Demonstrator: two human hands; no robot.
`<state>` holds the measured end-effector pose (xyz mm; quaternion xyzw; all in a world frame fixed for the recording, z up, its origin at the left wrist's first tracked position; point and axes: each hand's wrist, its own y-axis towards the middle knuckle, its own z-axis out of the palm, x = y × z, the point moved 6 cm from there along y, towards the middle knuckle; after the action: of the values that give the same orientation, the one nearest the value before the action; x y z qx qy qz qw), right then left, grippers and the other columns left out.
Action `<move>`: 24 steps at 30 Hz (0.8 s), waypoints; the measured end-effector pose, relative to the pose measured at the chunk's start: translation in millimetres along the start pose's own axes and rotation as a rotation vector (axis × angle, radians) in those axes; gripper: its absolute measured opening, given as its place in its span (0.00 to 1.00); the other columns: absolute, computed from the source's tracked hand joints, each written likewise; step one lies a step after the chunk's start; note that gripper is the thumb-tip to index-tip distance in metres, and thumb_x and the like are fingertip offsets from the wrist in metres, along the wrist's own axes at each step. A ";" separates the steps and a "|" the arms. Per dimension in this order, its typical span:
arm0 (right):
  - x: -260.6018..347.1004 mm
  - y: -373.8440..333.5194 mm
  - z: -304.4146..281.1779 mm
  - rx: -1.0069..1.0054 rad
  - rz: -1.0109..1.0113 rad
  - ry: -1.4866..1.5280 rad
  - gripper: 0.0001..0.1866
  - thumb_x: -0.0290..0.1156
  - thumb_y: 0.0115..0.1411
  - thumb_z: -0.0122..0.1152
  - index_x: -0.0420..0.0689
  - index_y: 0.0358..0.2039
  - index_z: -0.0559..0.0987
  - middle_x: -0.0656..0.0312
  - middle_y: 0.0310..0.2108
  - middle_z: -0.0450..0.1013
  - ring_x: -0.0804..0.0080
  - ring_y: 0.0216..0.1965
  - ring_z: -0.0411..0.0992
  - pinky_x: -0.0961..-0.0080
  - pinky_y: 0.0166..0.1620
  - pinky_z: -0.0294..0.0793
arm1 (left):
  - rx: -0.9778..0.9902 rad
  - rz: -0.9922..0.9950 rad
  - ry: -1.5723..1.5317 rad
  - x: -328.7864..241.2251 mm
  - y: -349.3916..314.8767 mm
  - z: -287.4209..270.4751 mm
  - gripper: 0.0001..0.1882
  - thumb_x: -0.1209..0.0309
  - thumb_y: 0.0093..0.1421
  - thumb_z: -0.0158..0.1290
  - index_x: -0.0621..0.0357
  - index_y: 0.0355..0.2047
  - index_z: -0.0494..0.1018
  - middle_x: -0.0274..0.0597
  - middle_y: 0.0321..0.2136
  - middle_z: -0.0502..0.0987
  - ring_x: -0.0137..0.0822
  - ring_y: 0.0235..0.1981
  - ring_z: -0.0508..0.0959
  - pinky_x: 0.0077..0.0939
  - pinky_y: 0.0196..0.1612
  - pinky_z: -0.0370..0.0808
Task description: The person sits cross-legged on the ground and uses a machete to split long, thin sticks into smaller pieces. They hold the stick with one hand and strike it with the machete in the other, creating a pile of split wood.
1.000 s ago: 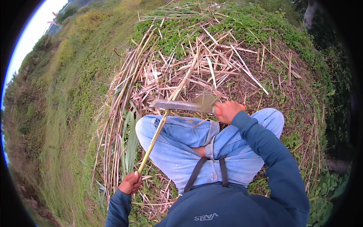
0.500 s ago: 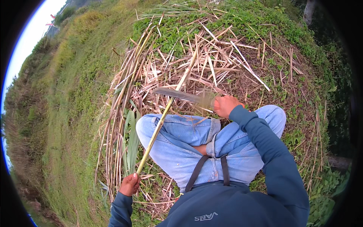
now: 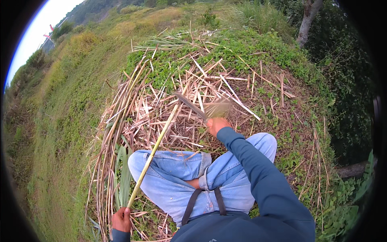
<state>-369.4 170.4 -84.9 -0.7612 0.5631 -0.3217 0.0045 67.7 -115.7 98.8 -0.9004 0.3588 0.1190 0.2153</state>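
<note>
- Left hand (image 3: 121,220) is down at the bottom edge of the view, fist clenched round the lower end of a long, thin, pale yellow-green cane stalk (image 3: 155,148).
- The stalk runs up and to the right from that fist, past the left knee of the person's light blue jeans (image 3: 173,177), w/ its top end out over the litter pile, near the blade.
- Right hand (image 3: 217,124) is out in front of the knees, closed tight on the handle of a long flat grey metal blade (image 3: 190,105), prob. a machete-type knife.
- Blade points up and left from the fist. Its tip sits just beside the upper end of the stalk; can't tell if they're actually touching.
- There's a blurry pale patch right next to the blade on its right side, too smeared to say what it is.
- Dark blue long sleeve (image 3: 258,177) covers the right arm; person looks seated w/ knees bent.
- In front: a big heap of dry tan cut stalks and strips (image 3: 193,84) spread over low green ground cover.
- A bundle of long straw-coloured canes (image 3: 115,129) lies along the left side of the heap, reaching down near the left hand.
- A grey-brown tree trunk (image 3: 308,18) stands top right; grassy slope (image 3: 60,113) falls off to the left.
</note>
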 end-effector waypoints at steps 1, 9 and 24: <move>-2.3 3.8 -7.8 -0.011 0.041 0.027 0.18 0.43 0.56 0.55 0.39 0.34 0.80 0.45 0.35 0.77 0.48 0.39 0.75 0.56 0.46 0.73 | -0.020 0.034 -0.028 6.4 -1.4 3.3 0.16 0.63 0.63 0.47 0.66 0.36 0.75 0.36 0.14 0.68 0.26 0.17 0.64 0.24 0.21 0.59; 24.0 -68.6 40.6 0.068 -0.422 0.064 0.09 0.31 0.40 0.58 0.39 0.22 0.78 0.47 0.25 0.76 0.46 0.30 0.76 0.54 0.34 0.75 | 0.132 0.186 0.359 61.1 15.2 12.0 0.22 0.65 0.62 0.45 0.65 0.52 0.68 0.66 0.44 0.74 0.59 0.45 0.74 0.44 0.47 0.72; 49.3 -75.8 36.2 0.027 -0.475 -0.078 0.16 0.38 0.48 0.59 0.42 0.35 0.74 0.47 0.26 0.76 0.49 0.30 0.77 0.53 0.35 0.76 | 0.331 -0.226 -0.461 16.2 4.2 -8.3 0.19 0.57 0.69 0.41 0.59 0.31 0.72 0.25 0.14 0.63 0.16 0.11 0.56 0.14 0.13 0.51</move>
<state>-278.9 142.8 -61.7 -0.8840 0.3633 -0.2916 -0.0391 76.8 -131.9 98.9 -0.8366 0.2123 0.2355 0.4467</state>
